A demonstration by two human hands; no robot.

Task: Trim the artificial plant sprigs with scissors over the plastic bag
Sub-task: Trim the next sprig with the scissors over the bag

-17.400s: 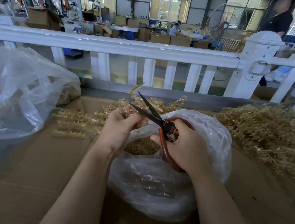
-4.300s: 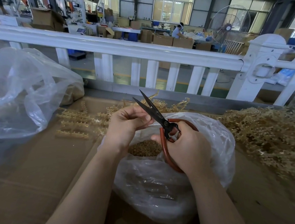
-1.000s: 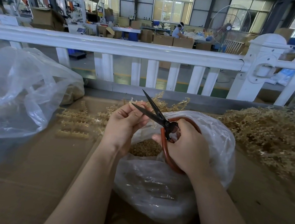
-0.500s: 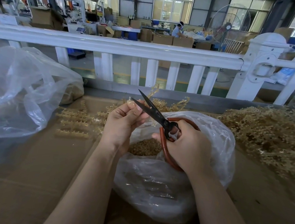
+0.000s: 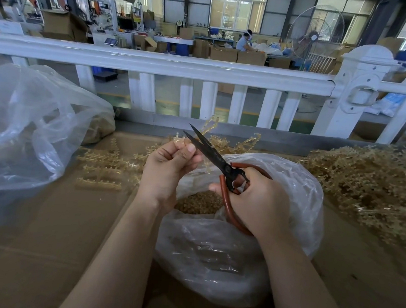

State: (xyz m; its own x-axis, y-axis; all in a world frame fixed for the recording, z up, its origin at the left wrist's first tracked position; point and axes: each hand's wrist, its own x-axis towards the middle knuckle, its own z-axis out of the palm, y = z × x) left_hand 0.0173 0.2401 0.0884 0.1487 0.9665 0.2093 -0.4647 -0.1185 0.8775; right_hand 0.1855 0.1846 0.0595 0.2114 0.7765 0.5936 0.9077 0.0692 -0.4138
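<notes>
Sprig (image 5: 206, 129) pinched between thumb and curled fingertips (image 5: 190, 149) of left hand (image 5: 168, 170), held up above open mouth of plastic bag (image 5: 299, 196). Long axis ran up and away from the pinch, tip toward the white railing (image 5: 156, 63); lower stub poked out below the thumb, toward the bag. Scissors (image 5: 212, 152) gripped in right hand (image 5: 259, 203), fingers curled through red loop handles; blades parted slightly, points aimed up-left, crossing just right of the left thumb, beside the sprig. Whether blades already touched the stem: could not tell. Right hand nearer the bag, left hand nearer the cut point. Judged mid-trim; closing blades would need stem fed rightward between them. Cut bits (image 5: 200, 202) heaped inside bag. Untrimmed pile (image 5: 371, 183) at right on cardboard (image 5: 42, 238); laid-out strips (image 5: 102, 167) at left.
</notes>
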